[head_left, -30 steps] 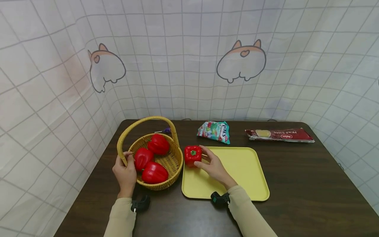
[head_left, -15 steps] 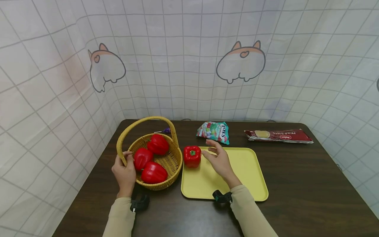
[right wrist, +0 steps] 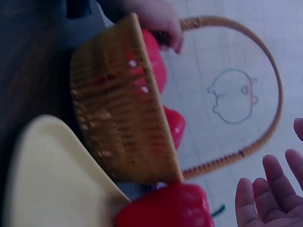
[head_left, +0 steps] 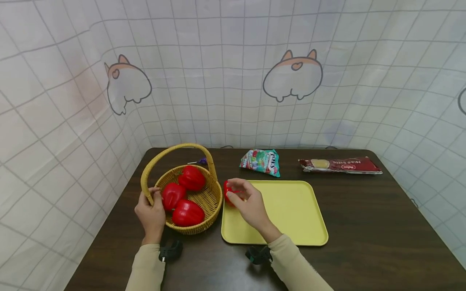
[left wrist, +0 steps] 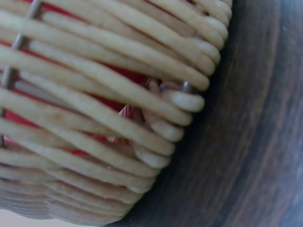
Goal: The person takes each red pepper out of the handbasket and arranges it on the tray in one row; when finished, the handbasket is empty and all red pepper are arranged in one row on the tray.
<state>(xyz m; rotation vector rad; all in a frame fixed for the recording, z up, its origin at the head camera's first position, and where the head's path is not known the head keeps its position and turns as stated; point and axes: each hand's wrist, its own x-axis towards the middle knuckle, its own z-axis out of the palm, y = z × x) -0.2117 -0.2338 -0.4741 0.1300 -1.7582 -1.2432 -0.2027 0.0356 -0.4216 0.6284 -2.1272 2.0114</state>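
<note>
While the basket (head_left: pixel 189 230) left of centre in the head view is steadied by the left hand (head_left: pixel 151 214), the right hand (head_left: pixel 253 207) is held over the upper left corner of the yellow tray (head_left: pixel 287 214). The left hand is seen curled round the lower left end of the handle (head_left: pixel 182 146); in the left wrist view only basket weave and dark table (left wrist: pixel 251 123) are shown. The right hand's fingers are parted; in the right wrist view, where they appear at lower right, a gap is seen between them and the lone red pepper (right wrist: pixel 173 208), so nothing is gripped.

Positions noted: the lone red pepper lies at the tray's upper left corner, just beside the basket, partly hidden in the head view; whether it touches the basket cannot be told. Three more peppers (head_left: pixel 188 213) are contained in the basket.

Step in hand (judgement): peppers are being shifted between basket and tray; the direction is not settled by the layout. If the lone pepper is wanted, thumb and fingers must be closed on its sides and the basket's rim cleared in the lift. If a basket pepper is wanted, the right hand must be carried across without the lone one being knocked.
</note>
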